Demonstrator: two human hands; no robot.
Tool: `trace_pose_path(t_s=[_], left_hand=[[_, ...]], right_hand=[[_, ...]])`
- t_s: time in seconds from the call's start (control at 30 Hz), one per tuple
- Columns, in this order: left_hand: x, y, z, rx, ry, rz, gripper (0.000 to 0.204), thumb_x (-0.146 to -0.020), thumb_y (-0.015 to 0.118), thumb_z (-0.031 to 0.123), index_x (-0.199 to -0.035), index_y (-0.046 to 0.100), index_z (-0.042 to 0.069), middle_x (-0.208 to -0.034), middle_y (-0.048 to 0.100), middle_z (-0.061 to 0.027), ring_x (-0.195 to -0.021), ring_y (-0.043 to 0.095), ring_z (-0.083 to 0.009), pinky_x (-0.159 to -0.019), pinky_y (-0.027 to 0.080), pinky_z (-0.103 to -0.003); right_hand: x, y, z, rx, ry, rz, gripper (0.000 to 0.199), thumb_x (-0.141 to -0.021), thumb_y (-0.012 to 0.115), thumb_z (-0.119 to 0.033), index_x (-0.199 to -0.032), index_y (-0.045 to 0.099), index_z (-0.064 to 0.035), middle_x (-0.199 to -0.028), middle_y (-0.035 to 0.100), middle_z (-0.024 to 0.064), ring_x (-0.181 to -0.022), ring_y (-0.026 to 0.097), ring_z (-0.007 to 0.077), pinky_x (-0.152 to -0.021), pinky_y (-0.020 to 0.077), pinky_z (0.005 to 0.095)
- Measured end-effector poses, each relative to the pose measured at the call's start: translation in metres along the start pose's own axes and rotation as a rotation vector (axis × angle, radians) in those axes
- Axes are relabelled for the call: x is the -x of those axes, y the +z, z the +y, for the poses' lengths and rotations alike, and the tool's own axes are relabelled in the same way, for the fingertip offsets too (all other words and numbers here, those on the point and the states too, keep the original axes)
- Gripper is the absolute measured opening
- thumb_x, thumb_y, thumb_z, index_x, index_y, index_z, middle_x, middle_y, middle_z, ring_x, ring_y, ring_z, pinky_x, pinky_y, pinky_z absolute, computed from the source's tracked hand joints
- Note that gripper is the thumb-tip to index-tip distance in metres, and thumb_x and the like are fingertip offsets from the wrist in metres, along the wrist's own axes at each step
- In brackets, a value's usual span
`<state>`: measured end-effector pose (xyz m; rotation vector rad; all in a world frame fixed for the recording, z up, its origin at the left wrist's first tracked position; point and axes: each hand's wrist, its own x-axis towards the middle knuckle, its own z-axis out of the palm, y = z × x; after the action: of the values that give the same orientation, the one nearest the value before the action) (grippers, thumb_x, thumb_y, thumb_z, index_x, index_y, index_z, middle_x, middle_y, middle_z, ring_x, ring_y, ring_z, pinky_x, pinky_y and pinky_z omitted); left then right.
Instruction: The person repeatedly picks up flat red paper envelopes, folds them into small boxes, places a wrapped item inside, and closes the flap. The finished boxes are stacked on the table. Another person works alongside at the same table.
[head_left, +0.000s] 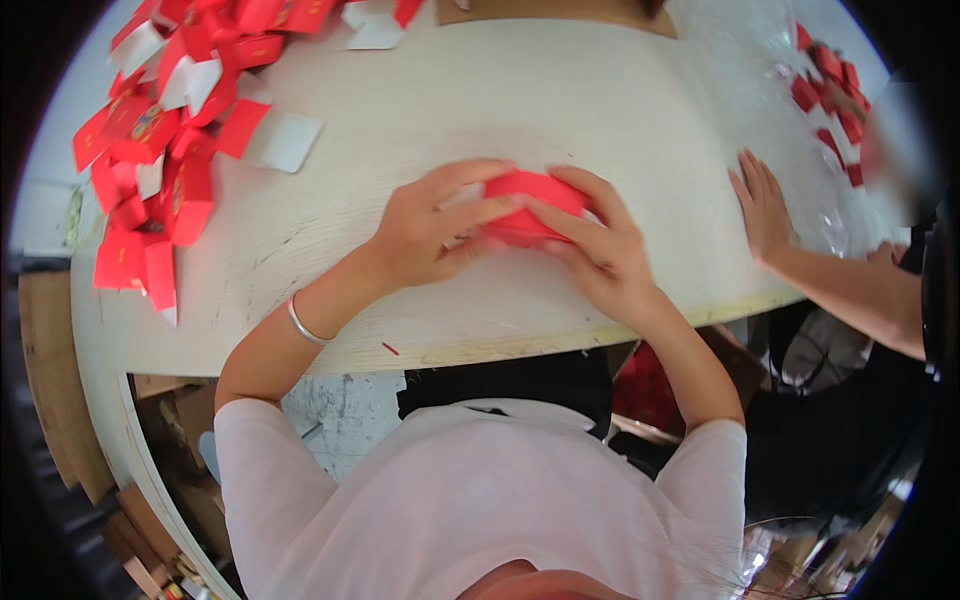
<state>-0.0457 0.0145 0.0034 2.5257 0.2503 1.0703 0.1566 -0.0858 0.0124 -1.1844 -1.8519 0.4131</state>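
Observation:
Over the middle of the pale table (330,220), I hold a small red box (535,190) between both hands. My left hand (430,220) grips its left side, fingers curled along the edge. On the other side, my right hand (605,245) wraps round the right end, with the thumb across the front face. The box is blurred by motion, and the fingers cover part of it, so I cannot tell whether its flaps are closed. A heap of red boxes (190,195), some with white flaps standing out, lies to the left.
A cardboard box (560,12) stands at the far edge. Clear plastic sheeting (800,190) covers the right side, with more red boxes (830,85) beyond it. A co-worker's hand (765,205) rests on the table at the right. A tiny red scrap (390,349) lies near the front edge.

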Motion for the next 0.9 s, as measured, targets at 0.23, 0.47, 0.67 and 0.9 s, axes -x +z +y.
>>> trace_pose_path(t_s=[0.23,0.47,0.67,0.9], left_hand=[[0.027,-0.103,-0.045,-0.558,-0.468,-0.027,0.051,-0.074,0.066,0.016,-0.122,0.05,0.012,-0.131,0.044,-0.0139,-0.122,0.039,-0.033,-0.099,0.035,-0.039],[0.041,-0.199,-0.097,-0.485,-0.814,-0.561,0.079,-0.066,0.068,0.009,-0.137,0.034,0.019,-0.142,0.025,-0.0139,-0.132,0.021,-0.0339,-0.102,0.033,-0.037],[-0.006,-0.166,-0.059,-0.781,-0.902,-0.894,0.091,-0.064,0.077,0.025,-0.139,0.027,0.015,-0.114,0.05,-0.0156,-0.109,0.044,-0.0326,-0.087,0.043,-0.04],[0.007,-0.134,-0.039,-0.342,-0.785,-0.662,0.101,-0.058,0.079,0.037,-0.138,0.027,0.003,-0.119,0.048,-0.0195,-0.108,0.047,-0.0355,-0.089,0.041,-0.041]], right_hand=[[0.079,-0.171,-0.048,-0.059,0.633,-0.592,0.032,-0.07,0.065,-0.007,-0.102,0.065,-0.0026,-0.115,0.055,0.0177,-0.106,0.053,0.0322,-0.09,0.0402,0.0375],[0.098,-0.181,-0.053,0.011,0.712,-0.338,0.04,-0.077,0.066,-0.02,-0.111,0.058,-0.0012,-0.12,0.053,0.015,-0.112,0.05,0.0296,-0.096,0.0362,0.0356],[-0.001,-0.123,0.003,-0.047,0.371,-0.086,0.031,-0.08,0.059,-0.003,-0.111,0.057,-0.0011,-0.117,0.056,0.0098,-0.108,0.052,0.0216,-0.092,0.0411,0.0339],[-0.149,-0.061,0.173,0.221,0.174,0.363,0.043,-0.079,0.061,-0.01,-0.12,0.049,-0.0042,-0.118,0.051,0.0157,-0.108,0.051,0.0306,-0.09,0.043,0.0387]])
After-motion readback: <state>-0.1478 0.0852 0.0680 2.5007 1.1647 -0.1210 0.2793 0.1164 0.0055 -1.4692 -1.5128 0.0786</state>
